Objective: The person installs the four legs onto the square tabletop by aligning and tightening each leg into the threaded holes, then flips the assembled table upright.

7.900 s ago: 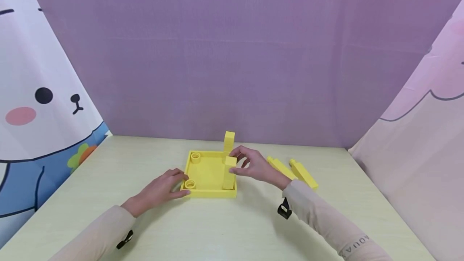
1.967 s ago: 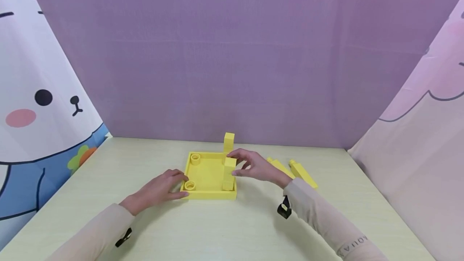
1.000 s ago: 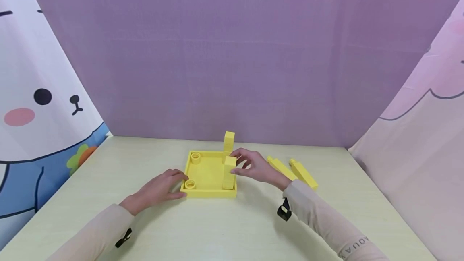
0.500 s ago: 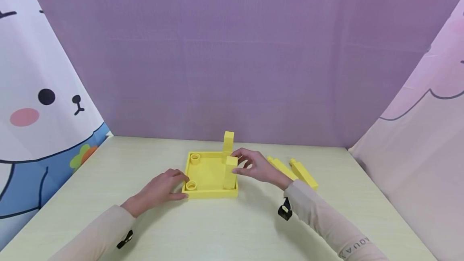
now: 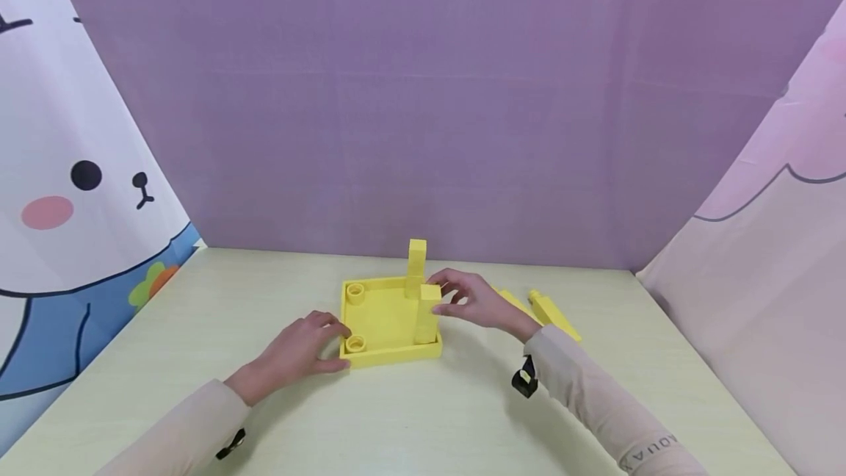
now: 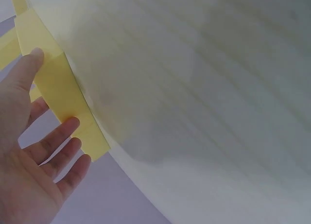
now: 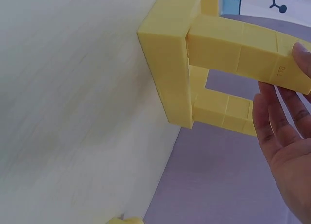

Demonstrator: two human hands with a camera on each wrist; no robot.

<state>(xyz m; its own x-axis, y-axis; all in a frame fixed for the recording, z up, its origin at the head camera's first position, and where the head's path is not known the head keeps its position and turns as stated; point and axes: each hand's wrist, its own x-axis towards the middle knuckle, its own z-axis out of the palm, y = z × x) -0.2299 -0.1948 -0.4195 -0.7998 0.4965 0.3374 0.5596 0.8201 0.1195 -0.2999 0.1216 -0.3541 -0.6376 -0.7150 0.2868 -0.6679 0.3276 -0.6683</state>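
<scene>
A yellow square base (image 5: pixel 386 318) with a raised rim lies on the table, round sockets at its two left corners. Two square yellow legs stand upright at its right corners. My right hand (image 5: pixel 477 301) pinches the upper part of the near right leg (image 5: pixel 427 318) between thumb and fingers. In the right wrist view, the number 118 shows on this leg (image 7: pixel 233 44), close to my fingers. Untouched, the far right leg (image 5: pixel 416 267) stands behind it. My left hand (image 5: pixel 294 355) holds the base's near left corner, thumb and fingertips on its outer wall (image 6: pixel 65 88).
Two loose yellow legs with narrow round ends lie right of the base, one (image 5: pixel 554 316) in full view and one (image 5: pixel 518 304) partly behind my right hand. A purple cloth (image 5: pixel 423 131) hangs behind the pale table (image 5: pixel 396 424), with printed cloths at both sides.
The base has shifted slightly right and turned a little, its right side swinging away from me. Both hands have moved with it, keeping their hold on the corner and the leg.
</scene>
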